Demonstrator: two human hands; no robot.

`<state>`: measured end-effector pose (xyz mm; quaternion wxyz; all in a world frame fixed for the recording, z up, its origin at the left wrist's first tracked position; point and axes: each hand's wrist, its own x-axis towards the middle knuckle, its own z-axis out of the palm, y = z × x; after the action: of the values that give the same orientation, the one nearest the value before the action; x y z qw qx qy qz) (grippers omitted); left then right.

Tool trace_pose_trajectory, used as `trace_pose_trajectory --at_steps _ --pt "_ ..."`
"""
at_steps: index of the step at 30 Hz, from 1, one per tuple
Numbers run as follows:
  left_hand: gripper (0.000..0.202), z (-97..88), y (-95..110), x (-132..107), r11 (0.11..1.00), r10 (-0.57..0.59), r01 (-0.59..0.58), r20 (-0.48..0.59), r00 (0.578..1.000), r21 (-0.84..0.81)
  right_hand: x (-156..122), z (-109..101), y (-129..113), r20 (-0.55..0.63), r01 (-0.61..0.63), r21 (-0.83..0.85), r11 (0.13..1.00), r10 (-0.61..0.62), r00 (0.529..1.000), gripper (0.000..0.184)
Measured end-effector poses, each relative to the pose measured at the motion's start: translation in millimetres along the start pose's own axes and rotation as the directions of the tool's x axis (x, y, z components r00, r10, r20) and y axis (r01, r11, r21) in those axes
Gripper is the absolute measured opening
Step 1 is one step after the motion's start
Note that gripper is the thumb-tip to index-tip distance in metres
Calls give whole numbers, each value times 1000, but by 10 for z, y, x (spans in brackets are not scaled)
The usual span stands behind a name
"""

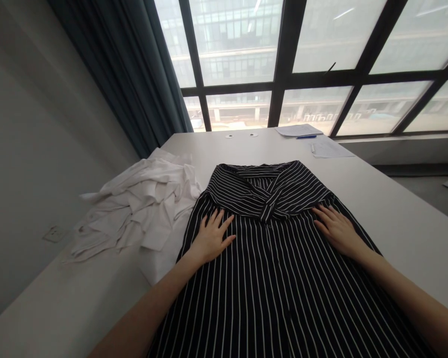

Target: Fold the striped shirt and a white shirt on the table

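Observation:
A black shirt with white stripes (pixel 257 278) lies spread on the white table, its collar end toward the window and its lower part running out of view at the bottom. Buttons run down its middle. My left hand (pixel 212 236) rests flat on the left side of the garment, below the crosswise-striped upper part, fingers spread. On the right side, my right hand (pixel 336 228) also presses flat on the cloth with its fingers stretched out. Neither hand grips the fabric.
A heap of crumpled white clothes (pixel 145 199) lies on the table's left, touching the striped garment's edge. Papers (pixel 298 130) and a blue pen (pixel 306 136) sit at the far right of the table (pixel 406 223). A dark curtain (pixel 134 74) hangs at the back left.

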<state>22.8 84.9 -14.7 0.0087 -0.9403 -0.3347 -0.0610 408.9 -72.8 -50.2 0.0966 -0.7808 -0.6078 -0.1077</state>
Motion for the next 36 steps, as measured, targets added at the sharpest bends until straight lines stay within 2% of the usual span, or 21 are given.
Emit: trace_pose_trajectory --at_steps 3,8,10,12,15,17,20,22,24,29,33,36 --pt "63 -15 -57 -39 1000 11 -12 35 999 1 -66 11 178 52 -54 -20 998 55 997 59" --pt "66 -29 -123 -235 999 41 -41 28 999 6 -234 -43 470 89 -151 -46 987 155 984 63" --pt "64 -43 -111 -334 999 39 -39 22 999 14 -300 -100 493 72 -214 -80 974 220 973 64" --pt "63 -68 -45 -437 999 37 -38 18 999 14 -370 -193 375 6 -212 -96 972 214 977 63" --pt "64 -118 166 -599 993 108 -107 24 994 -41 -523 -397 -117 -63 -23 -3 1000 23 998 57" --pt "68 -159 349 -714 975 198 -194 31 980 -109 -677 -543 -566 15 161 144 976 -164 986 52" --pt "73 -239 580 -884 934 316 -302 47 948 -190 -949 -704 -1132 154 364 330 871 -431 889 53" --pt "76 -297 665 -987 908 382 -364 51 923 -210 -1106 -755 -1318 165 404 387 829 -493 854 56" --pt "77 -341 697 -1076 885 437 -422 38 899 -195 -1211 -779 -1353 156 411 397 821 -501 851 59" --pt "65 -328 676 -1243 838 538 -542 -73 840 -63 -1275 -876 -1213 112 441 402 803 -521 846 63" --pt "49 -251 631 -1353 815 577 -577 -153 802 51 -1305 -962 -1153 52 526 366 768 -581 812 65" --pt "40 -235 558 -1410 788 608 -616 -137 782 -16 -1349 -983 -1111 4 602 350 718 -643 766 61"
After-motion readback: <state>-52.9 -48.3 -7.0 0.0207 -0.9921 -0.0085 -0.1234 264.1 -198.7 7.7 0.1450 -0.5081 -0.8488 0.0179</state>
